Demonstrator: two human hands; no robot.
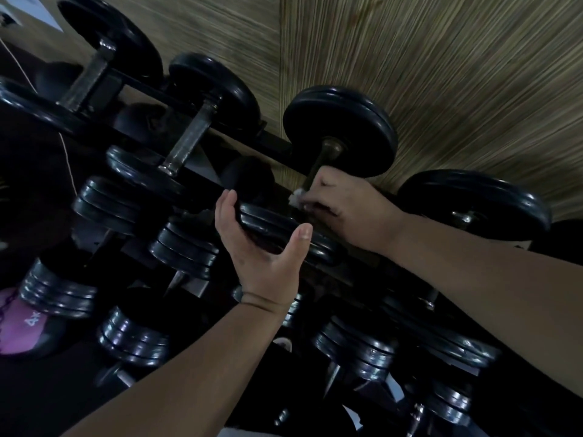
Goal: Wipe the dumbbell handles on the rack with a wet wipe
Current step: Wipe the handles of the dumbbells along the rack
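Your right hand (344, 209) is curled round the handle (319, 164) of a black dumbbell on the top tier of the rack (271, 141). It presses the white wet wipe (296, 197) against the bar's lower part; only a crumpled corner of the wipe shows past your fingers (318, 205). Your left hand (262, 247) cups the rim of that dumbbell's near plate (271, 227), with the fingers over its left edge and the thumb on its right edge. The far plate (340, 127) stands against the striped wall covering (441, 74). Bare handle shows only between your right hand and the far plate's collar. To the right another dumbbell (479, 200) sits close to your right wrist. To the left the neighbouring handle (189, 137) lies well apart, with open rail between. The lower tiers of plates crowd beneath both forearms.
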